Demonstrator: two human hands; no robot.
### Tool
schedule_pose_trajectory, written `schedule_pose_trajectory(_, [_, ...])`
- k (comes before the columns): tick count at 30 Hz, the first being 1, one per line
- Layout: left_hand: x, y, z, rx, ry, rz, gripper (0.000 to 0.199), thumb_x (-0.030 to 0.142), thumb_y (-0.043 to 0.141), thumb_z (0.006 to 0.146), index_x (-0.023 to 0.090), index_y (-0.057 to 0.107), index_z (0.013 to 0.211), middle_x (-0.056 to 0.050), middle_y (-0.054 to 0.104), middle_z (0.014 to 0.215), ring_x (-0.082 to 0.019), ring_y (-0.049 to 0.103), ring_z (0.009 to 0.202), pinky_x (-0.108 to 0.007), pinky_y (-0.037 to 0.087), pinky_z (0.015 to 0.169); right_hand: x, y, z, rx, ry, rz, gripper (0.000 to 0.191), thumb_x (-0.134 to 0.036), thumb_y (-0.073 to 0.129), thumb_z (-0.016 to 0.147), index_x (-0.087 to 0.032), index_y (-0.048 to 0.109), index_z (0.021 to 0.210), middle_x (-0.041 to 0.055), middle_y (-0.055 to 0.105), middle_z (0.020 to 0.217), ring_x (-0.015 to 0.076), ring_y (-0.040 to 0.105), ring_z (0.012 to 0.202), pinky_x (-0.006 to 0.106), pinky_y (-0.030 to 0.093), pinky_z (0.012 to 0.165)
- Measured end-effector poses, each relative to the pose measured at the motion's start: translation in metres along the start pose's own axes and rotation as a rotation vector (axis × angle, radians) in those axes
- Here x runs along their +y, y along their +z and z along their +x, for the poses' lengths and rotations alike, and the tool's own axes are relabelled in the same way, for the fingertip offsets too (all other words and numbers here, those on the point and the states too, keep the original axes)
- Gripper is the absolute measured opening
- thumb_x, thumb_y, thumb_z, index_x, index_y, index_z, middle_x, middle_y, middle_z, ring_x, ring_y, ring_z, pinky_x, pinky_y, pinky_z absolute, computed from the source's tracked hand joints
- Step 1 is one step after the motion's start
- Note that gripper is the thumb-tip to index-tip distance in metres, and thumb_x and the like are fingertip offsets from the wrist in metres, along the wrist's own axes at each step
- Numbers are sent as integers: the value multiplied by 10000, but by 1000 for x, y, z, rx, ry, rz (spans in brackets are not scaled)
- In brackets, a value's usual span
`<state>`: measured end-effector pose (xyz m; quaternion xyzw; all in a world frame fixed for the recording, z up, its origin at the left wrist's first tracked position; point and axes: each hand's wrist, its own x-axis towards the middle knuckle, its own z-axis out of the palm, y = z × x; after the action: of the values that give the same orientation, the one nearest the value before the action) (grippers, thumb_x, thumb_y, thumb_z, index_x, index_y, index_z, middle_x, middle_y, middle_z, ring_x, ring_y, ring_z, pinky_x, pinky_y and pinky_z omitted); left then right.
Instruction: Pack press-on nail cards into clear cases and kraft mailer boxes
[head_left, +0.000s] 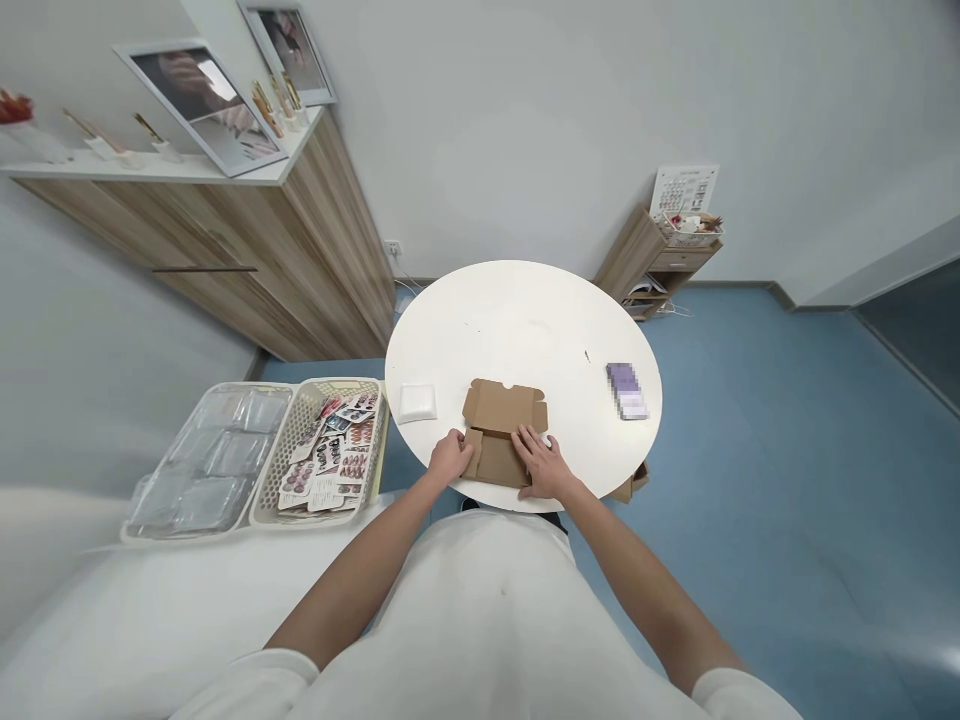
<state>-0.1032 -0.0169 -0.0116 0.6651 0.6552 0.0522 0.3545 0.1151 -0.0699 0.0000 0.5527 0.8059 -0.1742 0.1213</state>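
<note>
A brown cardboard mailer box (pixel 504 462) lies near the front edge of the round white table (pixel 510 320). Its lid (pixel 506 405) is folded back, away from me, with small side flaps sticking out. My left hand (pixel 450 458) is closed on the box's left side, fingertips at the folded side panel (pixel 472 452). My right hand (pixel 541 464) rests over the right side with its fingers stretched out, some reaching inside. Nothing shows inside the box. Part of its right wall is hidden under that hand.
A white padded packet (pixel 417 402) lies at the table's left, a blurred purple-and-white stack (pixel 627 391) at its right. Left of the table are a basket (pixel 266 500) of printed nail cards and a tray of clear plastic boxes (pixel 214 460). A wooden cabinet (pixel 330 230) stands behind.
</note>
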Motion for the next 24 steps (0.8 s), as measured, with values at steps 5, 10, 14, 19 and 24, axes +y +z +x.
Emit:
schedule_pose_trajectory(5, [0, 2, 6, -26, -27, 55, 163, 280, 403, 789, 182, 461, 906, -86, 624, 849, -228, 583, 807, -281, 375, 611, 1, 2, 1, -5, 8, -1, 1218, -557, 679, 488, -211, -76, 1379, 104, -44, 1463, 304, -85, 1323, 504, 72, 1016])
schedule_pose_trajectory(10, [3, 8, 8, -56, -58, 118, 191, 242, 416, 778, 166, 443, 951, -123, 613, 865, -255, 586, 823, -301, 383, 626, -1, 2, 3, -34, -4, -18, 1208, -570, 669, 496, -208, -69, 1381, 100, -68, 1461, 305, -96, 1322, 506, 73, 1014])
schedule_pose_trajectory(14, [3, 5, 2, -55, -35, 113, 244, 276, 410, 795, 158, 435, 1007, -121, 606, 860, -268, 581, 839, -320, 392, 644, -1, 2, 3, -40, 4, -30, 1206, -572, 662, 505, -201, -81, 1380, 92, -77, 1460, 295, -91, 1324, 509, 77, 1013])
schedule_pose_trajectory(19, [-7, -6, -17, -53, 212, -93, 705, 502, 553, 693, 174, 286, 1257, -93, 569, 997, -252, 561, 926, -322, 407, 749, 2, 5, 2, -9, -12, -25, 1217, -533, 685, 497, -203, -86, 1379, 93, -60, 1462, 291, -98, 1324, 501, 84, 1016])
schedule_pose_trajectory(24, [-3, -11, -19, -180, 322, 9, 1105, 492, 756, 411, 220, 225, 1341, -119, 478, 1171, -313, 495, 1053, -341, 376, 853, 4, 2, 2, 6, -32, 31, 1211, -539, 688, 489, -202, -56, 1384, 101, -30, 1464, 294, -98, 1323, 513, 65, 1017])
